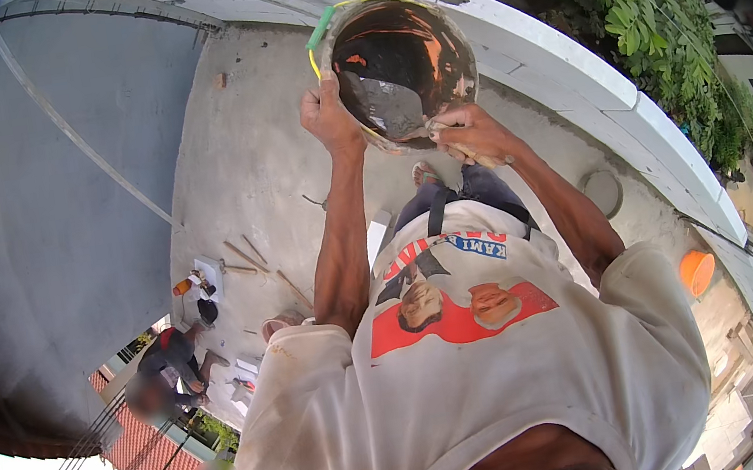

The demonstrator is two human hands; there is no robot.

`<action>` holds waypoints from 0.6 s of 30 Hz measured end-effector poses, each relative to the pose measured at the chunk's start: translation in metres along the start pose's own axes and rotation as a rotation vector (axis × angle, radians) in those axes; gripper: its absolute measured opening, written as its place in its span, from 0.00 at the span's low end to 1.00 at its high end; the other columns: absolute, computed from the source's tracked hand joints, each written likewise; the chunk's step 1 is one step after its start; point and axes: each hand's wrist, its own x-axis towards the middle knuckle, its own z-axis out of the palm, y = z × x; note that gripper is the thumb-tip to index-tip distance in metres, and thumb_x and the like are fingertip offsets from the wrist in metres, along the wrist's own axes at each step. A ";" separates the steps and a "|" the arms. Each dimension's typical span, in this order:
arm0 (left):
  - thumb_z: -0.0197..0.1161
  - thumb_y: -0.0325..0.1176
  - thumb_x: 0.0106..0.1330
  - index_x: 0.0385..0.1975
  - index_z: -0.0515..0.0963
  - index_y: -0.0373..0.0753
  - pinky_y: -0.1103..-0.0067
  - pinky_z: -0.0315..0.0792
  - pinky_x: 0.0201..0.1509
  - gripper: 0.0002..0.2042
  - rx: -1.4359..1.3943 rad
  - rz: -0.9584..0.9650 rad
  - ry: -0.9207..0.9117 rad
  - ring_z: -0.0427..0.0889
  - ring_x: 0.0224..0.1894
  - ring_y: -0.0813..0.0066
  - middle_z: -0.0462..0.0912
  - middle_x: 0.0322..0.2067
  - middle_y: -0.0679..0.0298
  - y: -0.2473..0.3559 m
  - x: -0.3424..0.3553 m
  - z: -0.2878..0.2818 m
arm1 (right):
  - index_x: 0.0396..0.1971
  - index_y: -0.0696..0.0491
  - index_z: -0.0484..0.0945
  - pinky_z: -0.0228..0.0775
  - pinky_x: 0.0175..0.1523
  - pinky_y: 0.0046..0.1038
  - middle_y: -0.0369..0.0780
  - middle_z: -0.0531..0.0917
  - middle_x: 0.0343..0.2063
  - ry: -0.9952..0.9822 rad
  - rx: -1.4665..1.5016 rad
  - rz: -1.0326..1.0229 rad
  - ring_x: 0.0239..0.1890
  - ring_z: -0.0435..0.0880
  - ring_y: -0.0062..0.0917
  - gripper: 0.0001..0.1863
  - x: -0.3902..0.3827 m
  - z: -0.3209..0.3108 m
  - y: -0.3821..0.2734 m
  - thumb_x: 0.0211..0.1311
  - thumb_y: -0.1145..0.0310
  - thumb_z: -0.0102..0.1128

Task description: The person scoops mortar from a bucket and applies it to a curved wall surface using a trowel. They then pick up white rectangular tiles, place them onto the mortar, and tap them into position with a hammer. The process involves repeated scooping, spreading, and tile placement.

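Observation:
A mortar-smeared bucket (456, 44) is tilted so that its mouth faces me, at the top of the view by the low wall. Its inside is dark and wet, with orange showing through the grey. My left hand (335, 122) is closed on the bucket's left rim, just below the green grip (322, 28) of its yellow wire handle. Closed round a wooden handle at the lower right rim is my right hand (478, 136). That handle belongs to a trowel (390, 105), whose grey, wet blade lies inside the bucket.
A low white block wall (566, 82) curves along the right, with mortar lumps on top. An orange bucket (698, 272) and a round grey patch (602, 193) are on the right floor. Wooden sticks (251, 253) lie to the left, near a crouching person (172, 357) and a high grey wall (77, 198).

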 end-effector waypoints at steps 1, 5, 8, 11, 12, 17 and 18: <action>0.66 0.33 0.74 0.39 0.80 0.34 0.76 0.80 0.43 0.08 -0.088 -0.056 0.027 0.83 0.35 0.77 0.85 0.36 0.63 0.000 0.000 0.001 | 0.44 0.58 0.88 0.68 0.24 0.23 0.37 0.82 0.24 0.029 0.046 0.004 0.20 0.78 0.18 0.13 -0.006 -0.009 -0.002 0.66 0.65 0.67; 0.61 0.35 0.78 0.43 0.80 0.32 0.71 0.82 0.46 0.10 -0.116 -0.325 0.158 0.86 0.40 0.69 0.86 0.41 0.58 0.014 -0.068 -0.028 | 0.40 0.60 0.87 0.70 0.26 0.25 0.35 0.80 0.22 0.196 0.117 0.123 0.20 0.76 0.17 0.12 -0.067 -0.046 0.030 0.65 0.65 0.66; 0.58 0.35 0.78 0.49 0.79 0.29 0.65 0.83 0.48 0.14 -0.060 -0.269 0.216 0.86 0.45 0.62 0.84 0.45 0.55 0.004 -0.017 -0.063 | 0.39 0.60 0.87 0.74 0.32 0.29 0.40 0.85 0.26 0.371 -0.213 0.017 0.25 0.82 0.23 0.12 -0.024 -0.100 0.005 0.63 0.66 0.67; 0.57 0.35 0.77 0.51 0.78 0.27 0.63 0.84 0.48 0.16 -0.058 -0.309 0.234 0.86 0.46 0.58 0.84 0.46 0.53 0.004 -0.034 -0.075 | 0.41 0.58 0.87 0.80 0.41 0.35 0.46 0.87 0.37 0.713 -0.715 -0.305 0.37 0.88 0.33 0.12 -0.010 -0.156 0.034 0.61 0.68 0.67; 0.57 0.36 0.77 0.51 0.78 0.26 0.62 0.84 0.48 0.16 -0.004 -0.317 0.270 0.86 0.46 0.57 0.83 0.46 0.52 0.000 -0.040 -0.084 | 0.43 0.58 0.86 0.81 0.44 0.37 0.47 0.85 0.40 0.758 -0.822 -0.223 0.40 0.88 0.37 0.13 -0.002 -0.167 0.039 0.61 0.68 0.66; 0.58 0.36 0.76 0.49 0.78 0.23 0.61 0.84 0.47 0.17 0.123 -0.372 0.315 0.87 0.44 0.56 0.84 0.47 0.50 -0.007 -0.056 -0.110 | 0.52 0.57 0.83 0.81 0.53 0.46 0.49 0.80 0.47 0.845 -1.239 0.093 0.47 0.87 0.48 0.19 0.034 -0.228 0.077 0.62 0.70 0.65; 0.58 0.36 0.76 0.49 0.78 0.23 0.62 0.83 0.47 0.17 0.150 -0.376 0.365 0.87 0.44 0.56 0.84 0.47 0.51 0.001 -0.062 -0.113 | 0.52 0.57 0.84 0.81 0.53 0.46 0.50 0.81 0.46 0.849 -1.201 0.078 0.47 0.87 0.48 0.18 0.034 -0.222 0.076 0.62 0.70 0.65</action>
